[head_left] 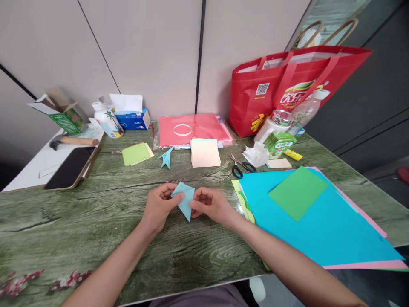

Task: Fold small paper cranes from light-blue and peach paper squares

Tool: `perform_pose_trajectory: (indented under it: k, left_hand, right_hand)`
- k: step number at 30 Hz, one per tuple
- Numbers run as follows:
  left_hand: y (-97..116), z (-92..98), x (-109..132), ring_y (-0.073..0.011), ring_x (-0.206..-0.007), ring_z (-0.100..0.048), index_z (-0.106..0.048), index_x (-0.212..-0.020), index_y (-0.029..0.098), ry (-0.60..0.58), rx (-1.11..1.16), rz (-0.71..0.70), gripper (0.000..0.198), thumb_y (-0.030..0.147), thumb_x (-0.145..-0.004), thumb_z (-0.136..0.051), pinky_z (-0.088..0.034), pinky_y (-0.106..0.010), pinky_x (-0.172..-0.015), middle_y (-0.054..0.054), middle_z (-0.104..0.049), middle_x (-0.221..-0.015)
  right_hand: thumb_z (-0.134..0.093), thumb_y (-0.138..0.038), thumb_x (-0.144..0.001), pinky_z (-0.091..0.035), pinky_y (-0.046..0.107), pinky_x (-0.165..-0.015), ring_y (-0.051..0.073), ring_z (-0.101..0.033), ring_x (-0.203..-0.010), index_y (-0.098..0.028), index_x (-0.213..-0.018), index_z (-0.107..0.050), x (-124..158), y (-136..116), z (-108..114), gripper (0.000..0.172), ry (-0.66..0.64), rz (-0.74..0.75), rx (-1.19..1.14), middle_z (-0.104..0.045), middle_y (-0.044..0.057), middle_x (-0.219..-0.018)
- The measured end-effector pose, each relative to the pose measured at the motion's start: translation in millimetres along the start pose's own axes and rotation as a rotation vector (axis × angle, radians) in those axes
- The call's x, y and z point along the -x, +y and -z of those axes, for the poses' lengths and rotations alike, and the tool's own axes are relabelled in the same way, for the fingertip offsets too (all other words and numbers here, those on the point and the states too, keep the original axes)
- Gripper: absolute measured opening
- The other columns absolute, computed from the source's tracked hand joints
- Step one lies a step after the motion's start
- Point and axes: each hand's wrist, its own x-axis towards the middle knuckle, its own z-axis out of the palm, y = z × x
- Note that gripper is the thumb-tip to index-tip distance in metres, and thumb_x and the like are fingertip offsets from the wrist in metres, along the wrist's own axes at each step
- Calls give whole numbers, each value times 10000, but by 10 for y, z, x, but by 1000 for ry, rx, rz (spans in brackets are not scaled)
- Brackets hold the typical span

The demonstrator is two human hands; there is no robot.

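Note:
A light blue folded paper [185, 204], kite-shaped with its point toward me, is held just over the middle of the table. My left hand [162, 204] pinches its left side, thumb on top and fingers behind. At the right edge, my right hand [209, 204] grips it between thumb and fingers; some fingertips are hidden behind the paper. Beyond my hands lies a finished-looking blue origami piece [166, 158] with pointed arms. A stack of pale square paper [205, 153] sits behind and to the right of it.
Scissors [239, 165] lie right of the stack. Large coloured sheets [306, 230], topped by a green square [298, 192], cover the right side. A red bag [255, 98] stands at the back. Left are green paper [134, 154], a phone [70, 167] and a hammer [75, 141].

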Motion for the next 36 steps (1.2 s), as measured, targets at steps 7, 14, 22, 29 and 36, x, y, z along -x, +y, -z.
perform_pose_trajectory:
  k: [7,14,22,29,36]
  left_hand:
    - [11,-21,37,-103,-554,-552,-659,-702,140,-59,-50,-3,144,209,-599,-732,-445,-197,-550,7,-659,-632]
    - [6,-24,21,-114,-560,-562,-665,-702,141,-12,-36,3,163,215,-578,-741,-453,-209,-552,-2,-668,-643]
    - [17,-19,6,-103,-535,-554,-667,-696,141,8,4,25,174,212,-560,-750,-445,-199,-536,8,-669,-626]
    - [-4,-31,44,-124,-601,-595,-673,-738,134,-102,-75,46,170,195,-592,-735,-456,-204,-574,-16,-698,-691]
    - [-5,-30,27,-134,-569,-614,-669,-707,130,-195,-109,153,161,216,-589,-737,-455,-212,-561,-21,-707,-656]
  right_hand:
    - [-692,-472,-649,-527,252,-513,107,-575,-501,-193,-601,-463,-5,8,-33,364,151,99,35,-542,-54,-526]
    - [-724,-466,-604,-539,273,-535,121,-588,-525,-195,-666,-532,4,26,-46,338,169,65,40,-594,-39,-585]
    - [-772,-413,-531,-515,260,-538,111,-583,-515,-174,-636,-521,-5,32,-27,362,39,-38,26,-586,-47,-564]
    - [-754,-262,-580,-467,252,-625,135,-571,-682,-190,-781,-548,6,24,-63,297,148,141,118,-606,-20,-735]
    - [-725,-208,-603,-441,237,-566,130,-545,-638,-182,-793,-567,15,68,-18,248,168,120,283,-595,-17,-722]
